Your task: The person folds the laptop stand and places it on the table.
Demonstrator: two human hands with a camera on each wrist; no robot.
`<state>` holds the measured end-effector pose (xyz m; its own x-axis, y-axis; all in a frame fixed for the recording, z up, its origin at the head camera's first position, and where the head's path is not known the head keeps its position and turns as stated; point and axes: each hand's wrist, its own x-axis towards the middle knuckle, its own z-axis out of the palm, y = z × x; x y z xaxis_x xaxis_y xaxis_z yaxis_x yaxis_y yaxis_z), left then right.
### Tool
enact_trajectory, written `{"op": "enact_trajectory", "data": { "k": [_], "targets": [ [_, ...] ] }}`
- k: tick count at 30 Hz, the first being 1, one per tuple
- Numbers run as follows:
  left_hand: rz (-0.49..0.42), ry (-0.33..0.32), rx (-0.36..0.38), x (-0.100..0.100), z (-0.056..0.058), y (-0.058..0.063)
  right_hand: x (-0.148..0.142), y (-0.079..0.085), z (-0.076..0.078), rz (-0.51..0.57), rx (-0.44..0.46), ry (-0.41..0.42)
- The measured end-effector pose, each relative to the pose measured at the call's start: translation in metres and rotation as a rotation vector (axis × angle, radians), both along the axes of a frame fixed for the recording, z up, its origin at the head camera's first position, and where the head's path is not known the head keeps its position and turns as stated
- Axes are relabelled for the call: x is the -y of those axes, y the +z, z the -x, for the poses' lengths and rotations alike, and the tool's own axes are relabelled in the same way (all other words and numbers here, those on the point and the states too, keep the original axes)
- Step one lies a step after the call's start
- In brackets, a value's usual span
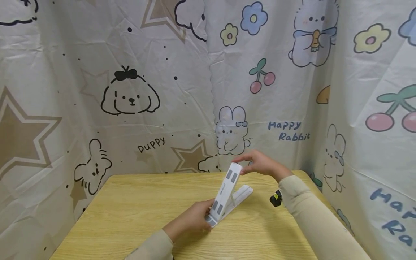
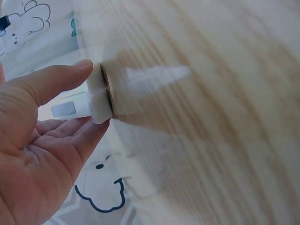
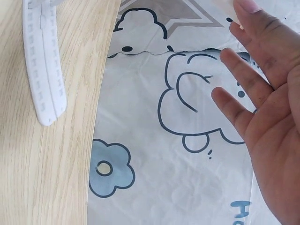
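A white folding laptop stand (image 1: 226, 187) with grey pads is spread partly apart above the wooden table, one arm raised steeply and the other slanting low to the right. My left hand (image 1: 196, 216) grips its lower hinged end, and in the left wrist view the thumb (image 2: 70, 77) lies on one side with fingers on the other. At the upper tip of the raised arm, my right hand (image 1: 260, 163) pinches with thumb and forefinger. The other fingers (image 3: 248, 79) stretch out loosely in the right wrist view, where the stand's low arm (image 3: 44, 65) appears at left.
A small black object with a yellow patch (image 1: 276, 198) sits on the table beside the right sleeve (image 1: 312, 213). The yellow wood-grain table (image 1: 139, 198) ends at a back edge against hanging cloth (image 1: 182, 94) printed with cartoon animals, which also encloses both sides.
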<state>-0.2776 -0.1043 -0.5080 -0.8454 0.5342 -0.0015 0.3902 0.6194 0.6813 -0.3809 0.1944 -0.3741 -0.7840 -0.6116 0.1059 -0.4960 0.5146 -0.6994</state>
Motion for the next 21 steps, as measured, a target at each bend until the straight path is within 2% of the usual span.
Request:
{"op": "enact_trajectory", "data": {
  "k": [3,6,16,21],
  "targets": [
    [-0.008,-0.034,-0.034,0.003,0.003,-0.002,-0.004,0.000,-0.003,0.007,-0.004,0.000],
    [0.006,-0.037,-0.035,0.006,0.007,-0.003,-0.008,-0.001,-0.007,0.014,0.003,-0.015],
    [0.055,-0.005,0.049,0.012,0.018,-0.001,-0.015,-0.003,-0.015,0.008,0.018,-0.055],
    [0.073,-0.041,-0.003,0.016,0.023,0.002,-0.017,-0.003,-0.017,0.015,0.020,-0.076]
  ]
}}
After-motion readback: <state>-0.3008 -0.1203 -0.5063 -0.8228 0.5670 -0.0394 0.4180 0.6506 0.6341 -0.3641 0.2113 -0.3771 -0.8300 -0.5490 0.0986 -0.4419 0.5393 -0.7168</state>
